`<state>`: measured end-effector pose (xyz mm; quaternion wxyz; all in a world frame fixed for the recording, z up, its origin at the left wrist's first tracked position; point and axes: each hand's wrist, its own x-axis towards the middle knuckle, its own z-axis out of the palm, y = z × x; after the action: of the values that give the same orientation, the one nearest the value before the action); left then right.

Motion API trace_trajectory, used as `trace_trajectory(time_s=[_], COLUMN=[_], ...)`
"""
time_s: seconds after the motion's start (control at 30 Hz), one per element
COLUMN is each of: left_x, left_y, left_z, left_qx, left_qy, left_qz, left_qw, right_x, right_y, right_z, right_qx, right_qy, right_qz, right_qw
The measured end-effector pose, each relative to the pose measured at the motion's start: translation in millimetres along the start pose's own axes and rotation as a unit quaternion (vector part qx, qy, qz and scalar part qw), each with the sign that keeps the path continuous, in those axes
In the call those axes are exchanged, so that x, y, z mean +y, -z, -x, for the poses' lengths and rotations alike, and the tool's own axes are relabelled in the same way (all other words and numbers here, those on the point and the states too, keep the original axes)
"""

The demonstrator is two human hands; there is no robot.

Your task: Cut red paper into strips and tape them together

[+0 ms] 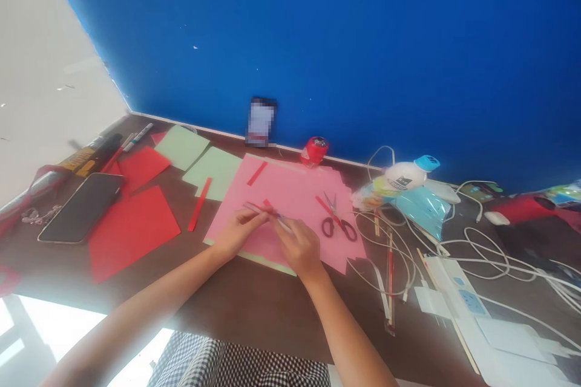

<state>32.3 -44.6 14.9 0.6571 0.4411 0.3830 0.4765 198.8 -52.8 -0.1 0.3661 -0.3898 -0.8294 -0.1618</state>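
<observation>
Both my hands are over a stack of pink paper point(308, 184), their fingertips pinched close together. A small red paper strip point(267, 205) shows between them. My left hand point(239, 230) pinches at the strip's left side. In my right hand point(297, 242) is a thin rod point(282, 216), its kind too blurred to tell. A loose red strip point(257, 173) lies on the pink paper above my hands. Scissors point(334, 221) with dark handles lie to the right, partly open, with a red strip against their blades. Another red strip point(200, 204) is left of the stack.
Red sheets point(136, 230), green sheets point(181, 146) and a phone point(82, 208) lie left. A second phone point(261, 122) leans on the blue wall; a red round object point(315, 151) stands nearby. At right are a white bottle point(397, 181), tangled cables and a power strip point(458, 287).
</observation>
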Motion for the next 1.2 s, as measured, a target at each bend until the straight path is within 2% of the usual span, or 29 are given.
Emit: trace_trajectory(time_s=[0.13, 0.3, 0.4, 0.6, 1.2], left_x=[-1, 4, 7, 8, 12], left_y=[-0.9, 6.4, 12.8, 14.5, 17.9], left_z=[0, -3, -7, -7, -7], left_qx=[0.038, 0.092, 0.122, 0.12, 0.092], left_qy=[-0.011, -0.032, -0.035, -0.021, 0.035], left_qz=[-0.013, 0.033, 0.05, 0.065, 0.138], left_qw=[0.999, 0.995, 0.991, 0.99, 0.986], right_x=[-3, -5, -3, 4, 5], right_y=[-2, -3, 0, 7, 2], right_z=[1, 0, 0, -1, 3], right_qx=[-0.012, -0.045, -0.031, -0.011, -0.064], right_qy=[-0.025, -0.058, -0.03, 0.038, 0.02], right_qz=[-0.061, -0.176, -0.143, 0.001, 0.008], right_qw=[0.998, 0.982, 0.989, 0.999, 0.998])
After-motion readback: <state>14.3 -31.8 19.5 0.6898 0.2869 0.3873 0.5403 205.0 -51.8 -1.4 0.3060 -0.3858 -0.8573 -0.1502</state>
